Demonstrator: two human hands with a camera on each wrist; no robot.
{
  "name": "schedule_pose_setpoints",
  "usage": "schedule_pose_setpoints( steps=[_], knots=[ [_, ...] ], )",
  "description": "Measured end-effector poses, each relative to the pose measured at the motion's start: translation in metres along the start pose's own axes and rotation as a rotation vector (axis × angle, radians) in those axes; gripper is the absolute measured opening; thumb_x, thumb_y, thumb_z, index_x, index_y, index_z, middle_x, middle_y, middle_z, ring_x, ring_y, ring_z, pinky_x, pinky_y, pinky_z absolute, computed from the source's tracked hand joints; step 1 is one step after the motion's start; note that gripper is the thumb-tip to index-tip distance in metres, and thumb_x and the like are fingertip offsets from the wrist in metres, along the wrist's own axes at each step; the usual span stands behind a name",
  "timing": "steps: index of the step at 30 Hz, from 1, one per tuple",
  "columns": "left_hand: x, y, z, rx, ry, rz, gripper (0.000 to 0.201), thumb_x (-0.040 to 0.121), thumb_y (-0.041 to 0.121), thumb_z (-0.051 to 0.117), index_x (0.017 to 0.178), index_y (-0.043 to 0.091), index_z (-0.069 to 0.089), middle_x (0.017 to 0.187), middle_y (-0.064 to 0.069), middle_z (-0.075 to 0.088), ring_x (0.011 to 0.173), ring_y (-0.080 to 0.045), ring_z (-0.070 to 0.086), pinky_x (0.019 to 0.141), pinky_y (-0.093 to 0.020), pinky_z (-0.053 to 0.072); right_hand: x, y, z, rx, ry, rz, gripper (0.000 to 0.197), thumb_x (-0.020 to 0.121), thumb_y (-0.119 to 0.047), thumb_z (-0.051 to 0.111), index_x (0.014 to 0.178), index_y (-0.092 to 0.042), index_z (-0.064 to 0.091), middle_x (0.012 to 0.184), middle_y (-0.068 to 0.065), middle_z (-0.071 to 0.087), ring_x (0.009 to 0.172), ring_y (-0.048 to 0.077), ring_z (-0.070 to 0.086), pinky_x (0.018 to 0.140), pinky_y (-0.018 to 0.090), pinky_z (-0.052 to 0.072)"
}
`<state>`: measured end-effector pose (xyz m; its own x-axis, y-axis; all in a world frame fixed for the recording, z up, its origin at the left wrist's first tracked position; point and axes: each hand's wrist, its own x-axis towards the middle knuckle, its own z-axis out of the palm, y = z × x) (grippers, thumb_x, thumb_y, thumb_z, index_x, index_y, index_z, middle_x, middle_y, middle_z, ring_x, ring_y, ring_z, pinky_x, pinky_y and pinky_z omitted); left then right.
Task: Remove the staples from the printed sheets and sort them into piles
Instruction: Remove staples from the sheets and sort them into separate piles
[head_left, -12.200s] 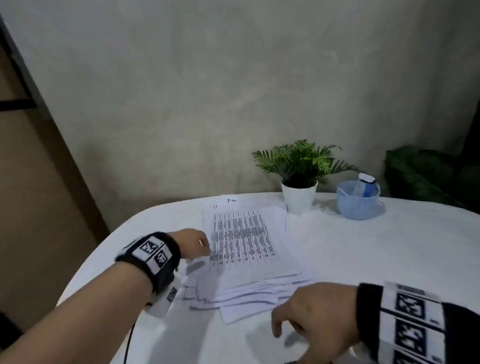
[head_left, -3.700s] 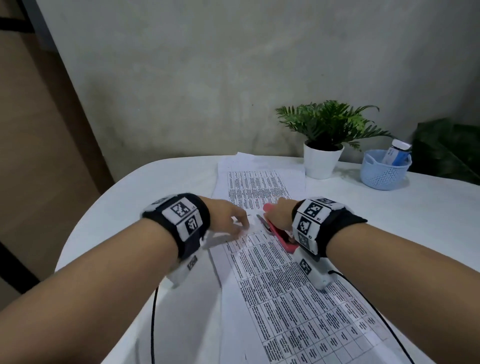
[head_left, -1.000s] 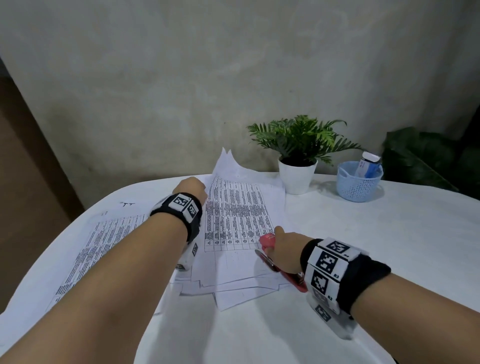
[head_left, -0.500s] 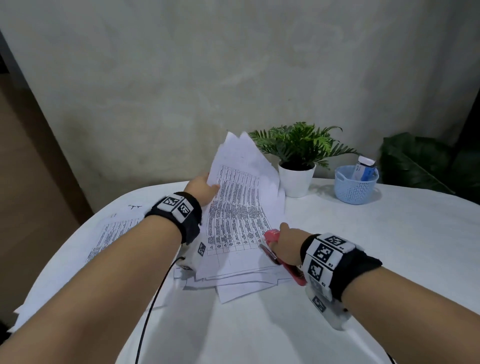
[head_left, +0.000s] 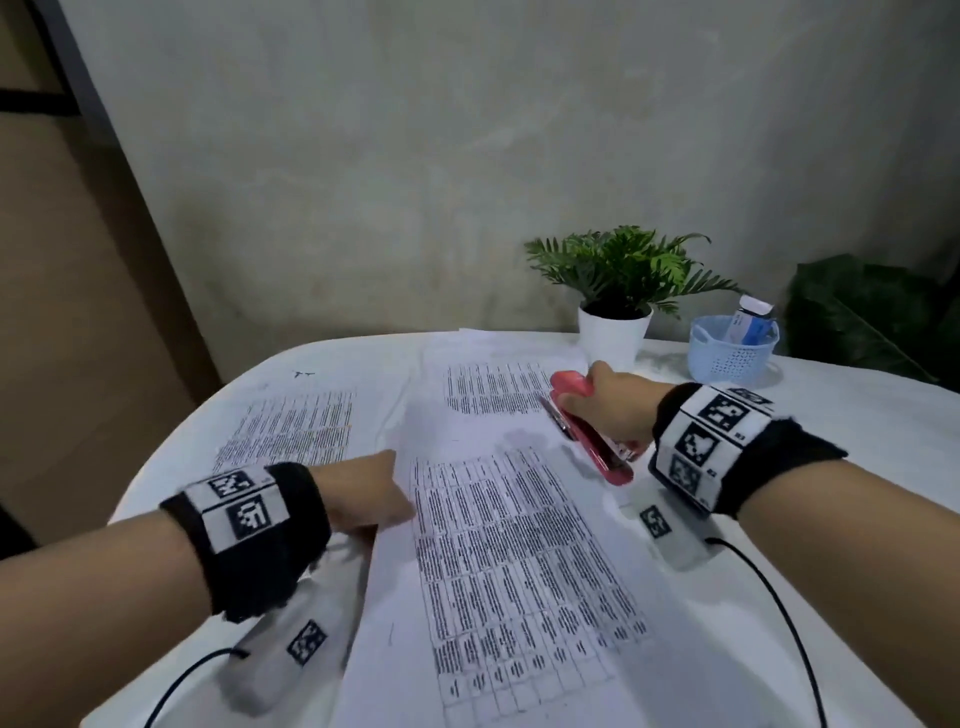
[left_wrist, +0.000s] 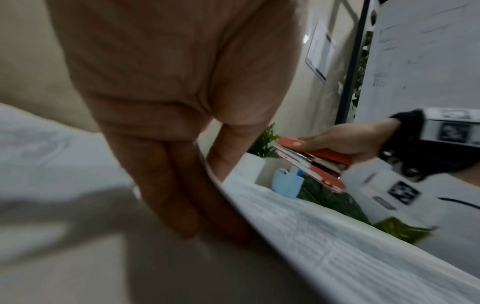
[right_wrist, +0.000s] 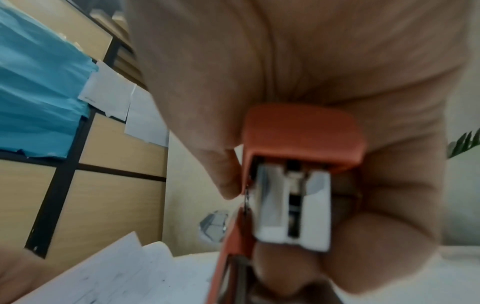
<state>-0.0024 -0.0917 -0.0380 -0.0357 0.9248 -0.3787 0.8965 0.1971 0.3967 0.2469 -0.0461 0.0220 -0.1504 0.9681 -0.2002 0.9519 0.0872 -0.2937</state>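
Observation:
A set of printed sheets (head_left: 519, 561) lies in front of me at the table's near middle. My left hand (head_left: 387, 499) pinches its left edge, with the fingers (left_wrist: 182, 195) underneath and the thumb (left_wrist: 228, 156) on top. Further back lies the stack of printed sheets (head_left: 493, 395). My right hand (head_left: 605, 405) hovers over the stack's right side and grips a red stapler (head_left: 587, 431). The right wrist view shows the stapler's (right_wrist: 298, 164) rear metal end between thumb and fingers. A single printed sheet (head_left: 296, 426) lies apart at the left.
A potted plant in a white pot (head_left: 615, 332) and a blue basket (head_left: 732, 351) holding a small bottle stand at the back right. The white table (head_left: 857, 415) curves away at its left edge. Cables trail from both wrist cameras.
My left hand has brought the lifted set of sheets down from the stack and towards me; it now lies flat in front. The right hand keeps hold of the stapler near the stack.

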Motion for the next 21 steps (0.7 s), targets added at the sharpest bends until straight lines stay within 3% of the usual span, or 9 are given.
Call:
schedule_pose_setpoints(
  steps=[3,5,9,11,13,14,15,18,21],
  knots=[
    [-0.016,0.002,0.007,-0.209,-0.245,-0.023,0.033,0.088,0.014,0.061,0.111,-0.009,0.056,0.08,-0.015,0.064,0.055,-0.019,0.06,0.055,-0.027,0.052,-0.006,-0.01,0.014,-0.091,-0.092,-0.069,0.04,0.102,-0.033,0.026,0.129,-0.005,0.036,0.128,0.016,0.046,0.096,0.026,0.051,0.079,0.031,0.039],
    [-0.021,0.007,-0.01,-0.019,-0.324,-0.022,0.03,0.09,0.025,0.062,0.092,-0.005,0.064,0.077,-0.016,0.071,0.054,-0.019,0.065,0.056,-0.025,0.055,-0.007,-0.016,0.023,-0.129,-0.136,-0.075,0.039,0.103,-0.028,0.022,0.131,-0.005,0.036,0.133,0.015,0.042,0.097,0.026,0.048,0.081,0.031,0.037],
    [-0.015,0.031,-0.052,0.496,-0.014,0.026,0.043,0.092,0.044,0.053,0.09,0.002,0.065,0.085,-0.008,0.075,0.054,-0.011,0.062,0.056,-0.02,0.045,0.005,-0.02,0.032,-0.13,-0.131,-0.06,0.041,0.099,-0.02,0.038,0.135,0.001,0.039,0.128,0.019,0.05,0.103,0.027,0.051,0.073,0.029,0.034],
    [-0.004,0.047,-0.057,0.565,0.061,0.121,0.039,0.092,0.044,0.052,0.1,0.007,0.063,0.093,-0.004,0.074,0.068,-0.012,0.061,0.069,-0.023,0.044,0.011,-0.021,0.032,-0.146,-0.133,-0.086,0.038,0.097,-0.021,0.043,0.129,-0.002,0.047,0.105,0.013,0.052,0.091,0.021,0.046,0.067,0.03,0.039],
    [0.008,0.061,-0.046,0.53,0.038,0.229,0.036,0.093,0.044,0.051,0.115,0.016,0.057,0.115,-0.002,0.065,0.095,-0.016,0.058,0.089,-0.03,0.044,0.014,-0.023,0.031,-0.182,-0.146,-0.097,0.021,0.097,-0.024,0.043,0.104,-0.011,0.057,0.086,0.005,0.047,0.088,0.018,0.043,0.063,0.027,0.04],
    [0.014,0.066,-0.037,0.534,0.0,0.273,0.04,0.094,0.043,0.049,0.125,0.018,0.052,0.129,-0.002,0.057,0.109,-0.018,0.055,0.098,-0.033,0.042,0.015,-0.025,0.032,-0.218,-0.155,-0.103,0.019,0.098,-0.025,0.041,0.088,-0.015,0.054,0.08,0.003,0.046,0.088,0.019,0.044,0.06,0.026,0.039],
    [0.02,0.069,-0.025,0.563,-0.044,0.3,0.045,0.096,0.042,0.046,0.134,0.018,0.045,0.14,-0.003,0.048,0.121,-0.02,0.05,0.104,-0.036,0.039,0.017,-0.028,0.034,-0.272,-0.172,-0.119,0.023,0.1,-0.024,0.036,0.084,-0.013,0.049,0.083,0.004,0.048,0.089,0.021,0.046,0.062,0.025,0.039],
    [0.03,0.072,0.008,0.69,-0.149,0.326,0.058,0.1,0.034,0.038,0.15,0.013,0.019,0.159,-0.005,0.016,0.138,-0.024,0.035,0.112,-0.043,0.034,0.026,-0.035,0.045,-0.462,-0.198,-0.161,0.033,0.103,-0.024,0.025,0.125,-0.008,0.044,0.123,0.014,0.048,0.109,0.027,0.053,0.084,0.031,0.042],
    [0.035,0.068,0.02,0.715,-0.168,0.352,0.062,0.101,0.031,0.036,0.152,0.011,0.007,0.16,-0.007,0.001,0.141,-0.025,0.029,0.114,-0.043,0.03,0.032,-0.041,0.052,-0.598,-0.199,-0.175,0.039,0.103,-0.024,0.026,0.133,-0.005,0.042,0.132,0.017,0.042,0.118,0.028,0.05,0.095,0.034,0.042]
  ],
)
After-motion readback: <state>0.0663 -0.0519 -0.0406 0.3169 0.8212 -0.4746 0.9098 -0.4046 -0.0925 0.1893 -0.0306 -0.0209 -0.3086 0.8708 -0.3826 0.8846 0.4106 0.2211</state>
